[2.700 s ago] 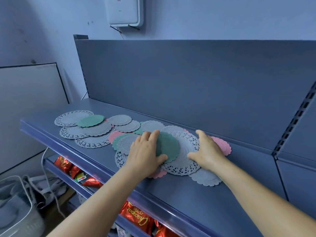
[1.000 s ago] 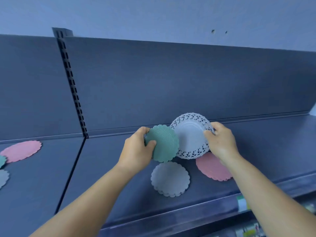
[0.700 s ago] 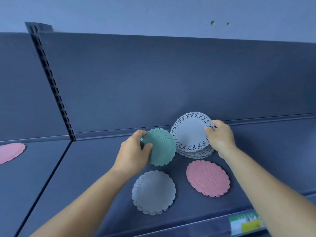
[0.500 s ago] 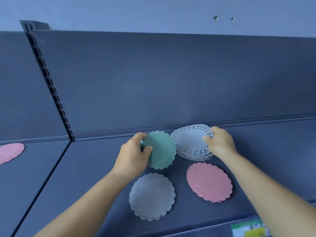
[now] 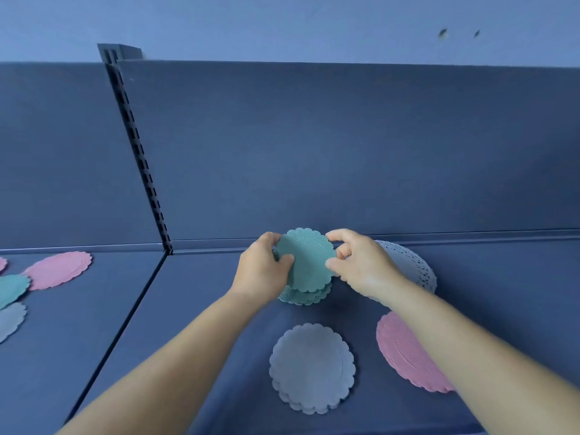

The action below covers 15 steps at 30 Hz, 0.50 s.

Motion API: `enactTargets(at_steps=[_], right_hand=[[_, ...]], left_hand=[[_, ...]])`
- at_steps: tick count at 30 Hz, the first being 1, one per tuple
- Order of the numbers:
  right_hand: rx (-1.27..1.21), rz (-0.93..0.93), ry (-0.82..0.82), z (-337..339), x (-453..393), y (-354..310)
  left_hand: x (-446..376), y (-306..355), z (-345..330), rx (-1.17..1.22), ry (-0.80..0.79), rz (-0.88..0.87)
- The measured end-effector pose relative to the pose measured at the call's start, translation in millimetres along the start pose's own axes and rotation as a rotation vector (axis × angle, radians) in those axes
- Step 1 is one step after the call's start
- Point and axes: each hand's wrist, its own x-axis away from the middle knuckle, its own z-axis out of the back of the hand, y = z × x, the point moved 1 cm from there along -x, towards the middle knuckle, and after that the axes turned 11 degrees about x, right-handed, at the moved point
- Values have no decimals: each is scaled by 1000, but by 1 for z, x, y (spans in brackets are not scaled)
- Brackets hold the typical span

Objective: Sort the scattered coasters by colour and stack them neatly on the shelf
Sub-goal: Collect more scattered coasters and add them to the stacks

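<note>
A: Blue shelf (image 5: 201,309), slotted upright (image 5: 138,152) splits it into two bays. Left bay, far left: pink coaster (image 5: 58,270), green one (image 5: 11,288) and grey one (image 5: 11,320) cut by the frame edge, plus a pink sliver at the very edge. So four loose there.

B: Hands?

A: Left hand (image 5: 260,274) pinches the green coaster (image 5: 306,260) at its left rim, thumb on the face. Right hand (image 5: 361,265) pinches the right rim. Both grips clamped on it, coaster tilted toward the camera.

B: Key relation?

A: Green stack (image 5: 303,296) sits directly beneath the held coaster, its edges peeking out below. Both hands equally near. Coaster's round, no long axis; my guess is lower it straight down and flatten it.

B: Piles, left to right?

A: Four in the right bay: green at back, grey stack (image 5: 312,368) in front, white lace stack (image 5: 411,268) behind the right hand, pink stack (image 5: 408,356) front right. Layers per pile: can't tell.
</note>
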Motion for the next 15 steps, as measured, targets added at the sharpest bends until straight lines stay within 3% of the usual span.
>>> enactTargets(at_steps=[4, 9, 15], right_hand=[[135, -17, 44, -22, -13, -2], [416, 8, -44, -36, -17, -4], [600, 65, -98, -33, -13, -11]], left_hand=[[-4, -7, -2, -150, 19, -4], [-4, -19, -7, -464, -34, 7], [-1, -23, 0, -617, -91, -49]])
